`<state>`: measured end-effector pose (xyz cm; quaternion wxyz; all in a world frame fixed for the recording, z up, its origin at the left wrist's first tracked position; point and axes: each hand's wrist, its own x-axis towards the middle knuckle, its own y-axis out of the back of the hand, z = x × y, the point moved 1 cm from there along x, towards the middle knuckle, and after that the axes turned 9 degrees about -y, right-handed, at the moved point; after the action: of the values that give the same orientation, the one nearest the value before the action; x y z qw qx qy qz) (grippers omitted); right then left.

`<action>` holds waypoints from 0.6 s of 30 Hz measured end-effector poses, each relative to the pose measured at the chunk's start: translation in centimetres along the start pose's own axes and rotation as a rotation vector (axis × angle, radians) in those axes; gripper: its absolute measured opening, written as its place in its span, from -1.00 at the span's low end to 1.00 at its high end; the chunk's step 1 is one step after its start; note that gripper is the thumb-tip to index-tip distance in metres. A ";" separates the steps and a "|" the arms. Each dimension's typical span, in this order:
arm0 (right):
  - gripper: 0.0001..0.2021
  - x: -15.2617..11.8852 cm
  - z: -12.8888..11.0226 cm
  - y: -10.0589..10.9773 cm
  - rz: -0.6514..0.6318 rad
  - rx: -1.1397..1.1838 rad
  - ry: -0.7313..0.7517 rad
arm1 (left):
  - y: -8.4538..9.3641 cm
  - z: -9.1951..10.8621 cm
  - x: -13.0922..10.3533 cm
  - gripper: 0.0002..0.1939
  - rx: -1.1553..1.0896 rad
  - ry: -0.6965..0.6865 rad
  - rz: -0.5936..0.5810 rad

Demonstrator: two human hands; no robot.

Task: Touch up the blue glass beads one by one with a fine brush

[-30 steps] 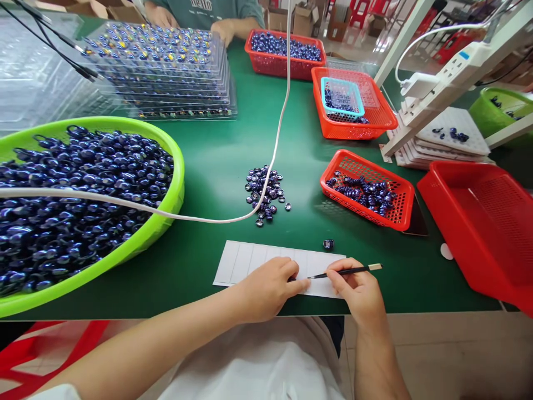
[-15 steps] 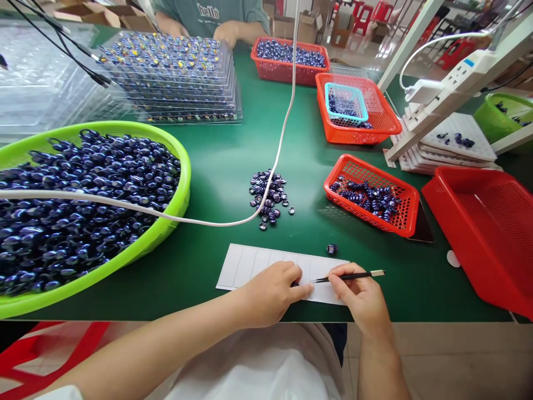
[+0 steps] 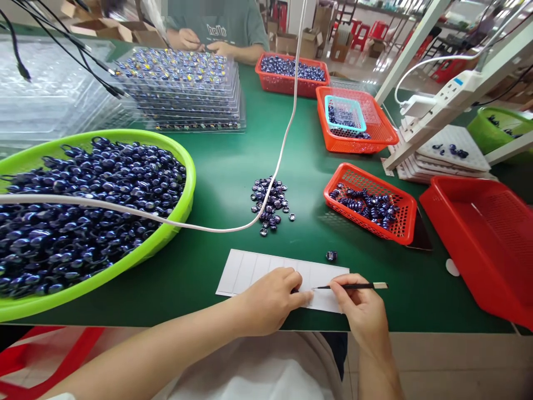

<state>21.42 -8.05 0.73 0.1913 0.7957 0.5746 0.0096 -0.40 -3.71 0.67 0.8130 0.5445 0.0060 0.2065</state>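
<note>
A white ruled sheet lies near the table's front edge. My left hand rests on it with curled fingers, a small dark bit showing under them; what they hold is mostly hidden. Pinched in my right hand is a pair of black tweezers with a pale rear end. Their points reach left to the sheet, close by my left fingertips. Just beyond the sheet sits a small shiny dark-blue piece. Farther back is a loose pile of similar dark-blue pieces.
A green basket heaped with dark-blue looped pieces stands left. To the right are a red perforated basket and a large red bin. A white cable crosses the table. Clear trays are stacked behind; a co-worker sits opposite.
The tweezers lie slightly flatter, their points still by my left fingertips. My left hand keeps its place on the sheet. The co-worker's hands have shifted, and the whole view has tilted a little.
</note>
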 end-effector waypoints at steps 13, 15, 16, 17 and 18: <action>-0.70 -1.6 1.0 -0.3 0.385 0.361 0.004 | 1.6 -0.7 0.5 -0.87 -0.482 0.438 0.400; -0.72 -1.9 0.6 -1.0 0.388 0.454 0.029 | 2.5 -0.9 1.3 -0.92 -0.572 0.487 0.467; -0.73 -1.8 0.5 -1.3 0.376 0.501 0.038 | 2.8 -1.1 1.8 -0.94 -0.603 0.480 0.498; -0.74 -1.7 0.6 -1.6 0.364 0.542 0.043 | 2.8 -1.2 2.3 -0.94 -0.631 0.460 0.528; -0.75 -1.5 0.7 -1.9 0.351 0.575 0.040 | 2.7 -1.5 2.8 -0.94 -0.669 0.445 0.561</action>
<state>19.36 -9.17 -0.21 -0.0571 0.9035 0.4117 -0.1046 0.97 -0.56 3.08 0.8354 0.1768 -0.0340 0.5193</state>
